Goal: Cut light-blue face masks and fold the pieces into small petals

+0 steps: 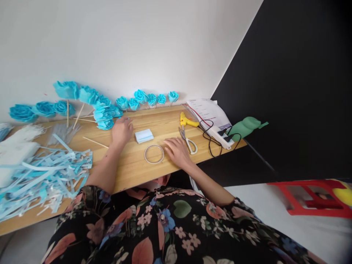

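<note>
My left hand (122, 131) is at the back of the wooden table, right beside a cluster of blue crepe-paper flowers (103, 114). Its fingers are bent away from me and partly hidden, so I cannot see whether they hold anything. Flat on the tabletop lies my right hand (177, 150), fingers stretched out and nothing in them. Just left of its fingertips is a thin pale ring (154, 154). A small folded light-blue stack (144, 136) sits between the hands. Close to the right hand's other side are scissors (189, 142) with white handles.
A yellow glue gun (188, 120) lies behind the scissors, near papers (209, 112), black cables and a white power strip (223, 138). A green bag-like item (245, 128) is at the table's right end. Blue-white paper strips (49, 172) cover the left. More flowers (141, 96) line the wall.
</note>
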Demonstrator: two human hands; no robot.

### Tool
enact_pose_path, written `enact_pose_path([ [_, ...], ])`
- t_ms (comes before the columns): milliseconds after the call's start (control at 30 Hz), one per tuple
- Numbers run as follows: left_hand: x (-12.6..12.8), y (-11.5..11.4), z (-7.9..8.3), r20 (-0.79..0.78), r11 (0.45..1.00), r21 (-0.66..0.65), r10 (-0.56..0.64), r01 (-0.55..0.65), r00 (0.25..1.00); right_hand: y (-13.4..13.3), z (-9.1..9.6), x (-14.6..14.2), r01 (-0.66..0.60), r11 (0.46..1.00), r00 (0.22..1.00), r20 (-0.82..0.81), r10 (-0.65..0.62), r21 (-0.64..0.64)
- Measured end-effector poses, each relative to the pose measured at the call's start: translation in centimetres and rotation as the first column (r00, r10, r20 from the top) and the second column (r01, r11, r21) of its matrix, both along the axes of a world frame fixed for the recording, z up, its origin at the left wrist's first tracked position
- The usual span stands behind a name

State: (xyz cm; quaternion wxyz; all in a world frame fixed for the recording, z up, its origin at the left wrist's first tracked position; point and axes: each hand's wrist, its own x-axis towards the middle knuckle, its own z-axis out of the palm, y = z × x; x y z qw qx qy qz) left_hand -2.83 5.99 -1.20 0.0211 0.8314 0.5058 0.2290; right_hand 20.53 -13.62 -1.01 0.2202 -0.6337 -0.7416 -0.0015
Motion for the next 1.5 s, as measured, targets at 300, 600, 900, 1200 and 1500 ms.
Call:
enact_pose_path([
  [300, 0.5, -0.5, 0.1, -0.01, 0.998, -0.041, 0.05, -0.05, 0.999, -0.1, -1.4, 3.0, 0.072, 0.991, 0.997, 0.01, -0.071, -0.112],
  [600, 0.2, -0.2, -0.5, -0.055, 0.995, -0.087, 0.039, -0.044, 0.998, -2.8, -1.9, 2.3, -0.111, 0.991, 0.993, -0.05, 0.108, -0.069],
  [900, -0.3, 0.5, -1.3, -0.073, 0.997, -0.069, 0.011, -0.016, 0.997, 1.5, -1.4, 4.8, -0.17, 0.983, 0.985, -0.006, 0.17, -0.074],
  [1200, -0.4, 0.6, -1.6, -0.071, 0.999, -0.032, 0.003, -0.005, 0.998, 5.7, 1.2, 12.9, 0.372, 0.927, 0.927, 0.062, -0.369, -0.038],
  [1500, -0.8, 1.4, -2.4, -0.057, 0.999, -0.035, -0.022, 0.02, 0.998, 6.4, 1.5, 16.5, 0.428, 0.891, 0.881, 0.287, -0.375, -0.149],
])
